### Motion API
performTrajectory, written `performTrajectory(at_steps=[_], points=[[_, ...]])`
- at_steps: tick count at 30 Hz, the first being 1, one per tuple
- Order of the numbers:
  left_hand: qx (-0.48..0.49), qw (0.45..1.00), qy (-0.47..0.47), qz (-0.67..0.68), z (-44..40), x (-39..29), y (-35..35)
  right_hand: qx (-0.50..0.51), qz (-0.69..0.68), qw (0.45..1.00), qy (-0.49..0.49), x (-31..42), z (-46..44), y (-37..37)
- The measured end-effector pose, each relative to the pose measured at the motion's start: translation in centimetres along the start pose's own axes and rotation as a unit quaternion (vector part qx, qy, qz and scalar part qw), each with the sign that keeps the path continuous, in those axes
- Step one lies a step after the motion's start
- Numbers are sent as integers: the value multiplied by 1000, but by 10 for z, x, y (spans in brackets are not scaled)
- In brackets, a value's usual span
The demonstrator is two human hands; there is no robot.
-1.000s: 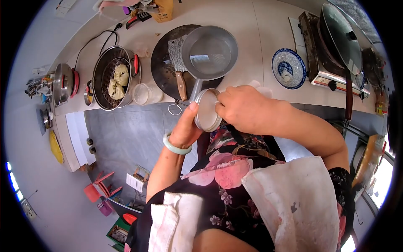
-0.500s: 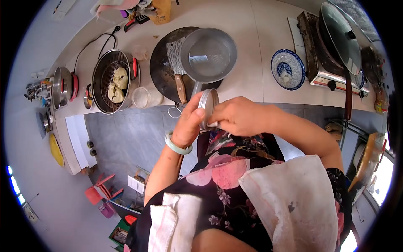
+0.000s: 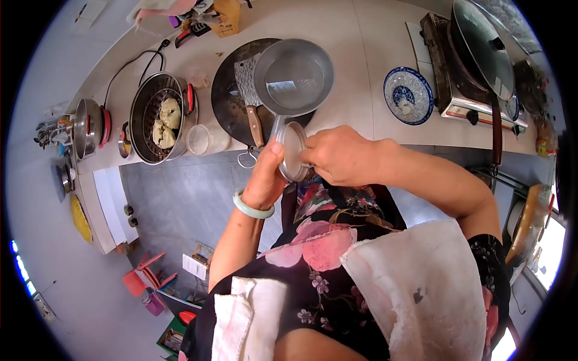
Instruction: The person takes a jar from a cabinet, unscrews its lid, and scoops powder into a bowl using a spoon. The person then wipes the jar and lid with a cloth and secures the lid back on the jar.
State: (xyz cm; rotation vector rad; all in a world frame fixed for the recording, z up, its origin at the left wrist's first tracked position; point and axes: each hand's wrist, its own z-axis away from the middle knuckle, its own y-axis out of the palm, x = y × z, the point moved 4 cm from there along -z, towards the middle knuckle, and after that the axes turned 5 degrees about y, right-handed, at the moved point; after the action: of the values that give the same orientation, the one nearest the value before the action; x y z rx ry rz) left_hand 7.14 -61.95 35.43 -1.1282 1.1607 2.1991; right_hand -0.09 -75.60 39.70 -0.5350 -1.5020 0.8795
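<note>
Pale surface (image 3: pixel 346 30) over a grey floor (image 3: pixel 186 186); clock bearings from view centre. 10 o'clock: steel pot (image 3: pixel 138 132), two pale dough-like lumps (image 3: pixel 162 135) on the rack inside. Just beside it, clear tub (image 3: pixel 198 139), contents can't be made out. 11: dark round board (image 3: pixel 223 102), cleaver (image 3: pixel 245 84) on it. 12: grey pan (image 3: pixel 295 60) overlapping the board; reflection inside, can't tell if liquid. 2: blue-and-white dish (image 3: pixel 391 90), then glass-lidded pan (image 3: pixel 481 48) on the stove (image 3: pixel 454 111).

Silver-rimmed round piece (image 3: pixel 293 150) just off centre toward 12, tilted, below pan handle. Left hand (image 3: pixel 263 174) grips it, thumb on rim. Right hand (image 3: pixel 343 156) at its 3 o'clock edge, fingers bunched; can't tell if pinching anything.
</note>
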Motion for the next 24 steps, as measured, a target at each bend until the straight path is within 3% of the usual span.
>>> performTrajectory(at_steps=[3, 7, 11, 14, 19, 22, 24], points=[[19, 1000, -12, 5, 1, 2, -4, 10, -168, 985, 31, 1, 0, 7], [13, 1000, 27, 8, 3, 3, -3, 50, -385, 918, 77, 4, -6, 8], [-6, 999, -9, 39, 5, 10, -2, -10, -501, 858, 111, 1, -6, -10], [7, 972, -3, 233, 8, -1, 11, -104, -486, 847, 186, -18, 2, -20], [66, 969, -2, 237, 6, -3, 16, -116, -540, 808, 207, -17, 18, -7], [-13, 983, 20, 182, 6, -8, 21, -115, -528, 809, 231, -18, 18, -5], [6, 992, 39, 117, 5, -2, 22, -140, -495, 826, 229, -23, 13, 7]])
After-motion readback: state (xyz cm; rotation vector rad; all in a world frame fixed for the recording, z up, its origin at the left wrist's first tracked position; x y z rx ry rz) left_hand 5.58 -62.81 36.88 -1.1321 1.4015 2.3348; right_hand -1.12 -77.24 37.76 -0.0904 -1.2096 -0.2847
